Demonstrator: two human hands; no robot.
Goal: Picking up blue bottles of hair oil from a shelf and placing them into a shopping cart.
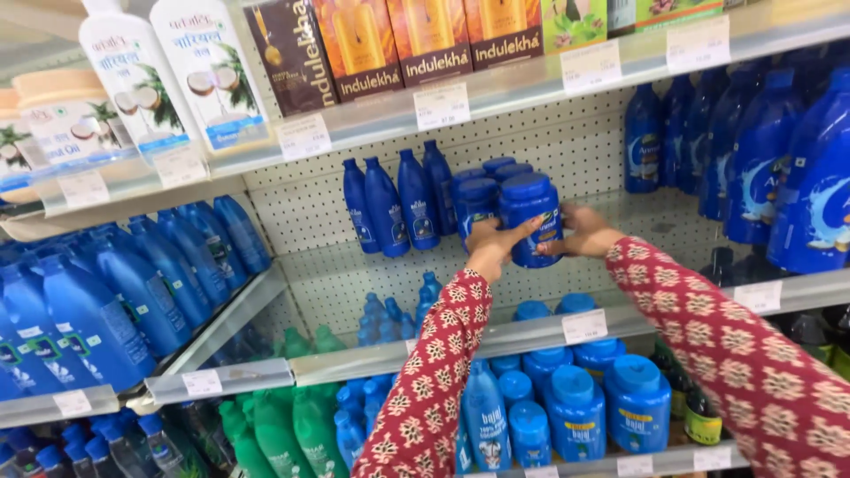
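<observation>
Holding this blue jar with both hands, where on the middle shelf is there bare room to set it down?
The middle shelf is bare right of the blue jar, up to the large blue bottles. Bare room also lies in front of the slim blue bottles. Behind the left hand and right hand, stacked jars crowd it.

Bright even light, soft edge blur.

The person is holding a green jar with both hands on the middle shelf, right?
Not quite. The jar is blue, not green, as the head view shows. The left hand and right hand do both hold it at the middle shelf.
</observation>
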